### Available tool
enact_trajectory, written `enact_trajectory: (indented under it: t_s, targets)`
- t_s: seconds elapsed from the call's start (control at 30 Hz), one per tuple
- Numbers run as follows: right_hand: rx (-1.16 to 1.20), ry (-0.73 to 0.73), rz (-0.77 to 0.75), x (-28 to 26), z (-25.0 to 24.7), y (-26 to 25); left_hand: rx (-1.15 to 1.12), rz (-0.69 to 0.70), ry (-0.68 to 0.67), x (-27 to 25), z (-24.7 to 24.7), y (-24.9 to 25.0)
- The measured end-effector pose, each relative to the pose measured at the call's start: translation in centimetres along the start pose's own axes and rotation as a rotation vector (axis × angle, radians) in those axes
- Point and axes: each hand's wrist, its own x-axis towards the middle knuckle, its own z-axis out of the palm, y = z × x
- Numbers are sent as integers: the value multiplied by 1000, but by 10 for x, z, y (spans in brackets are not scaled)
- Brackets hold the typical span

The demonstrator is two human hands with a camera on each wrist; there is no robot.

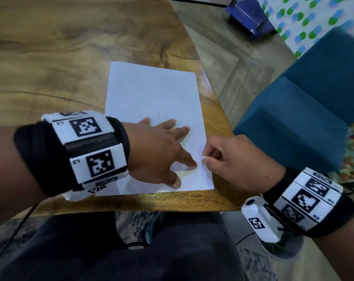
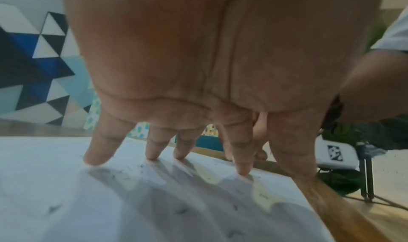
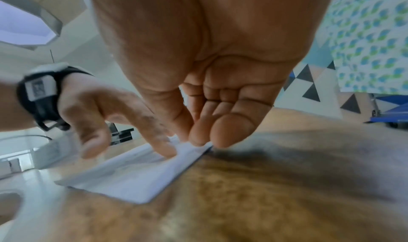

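Your left hand (image 1: pixel 159 151) spreads straight fingers (image 1: pixel 184 157) on the sheet of paper (image 1: pixel 151 94), pinning it near the right edge of the table (image 1: pixel 50 67), so your right hand (image 1: pixel 239 161), pinching the sheet's side, can probably lift it.

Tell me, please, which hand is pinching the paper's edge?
The right hand: its curled fingers pinch the paper at its right edge, while the left hand presses down with spread fingers.

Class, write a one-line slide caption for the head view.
On the table, the left hand presses a sheet while the right hand pinches its edge.
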Motion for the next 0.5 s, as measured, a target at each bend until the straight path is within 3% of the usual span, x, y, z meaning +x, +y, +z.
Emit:
enact_trajectory:
  t_s: [0.07, 0.2, 0.3, 0.5]
  targets:
    - [-22, 4, 0, 8, -1, 3, -30, 9, 43, -1, -3, 1]
    - [-32, 1, -7, 11, 2, 6, 45, -74, 260, 9, -8, -6]
    - [-70, -22, -60, 1, 5, 3, 56, -209, 222, 19, -4, -11]
    - [-151, -35, -135, 14, 2, 2, 44, -252, 190, 28, 1, -5]
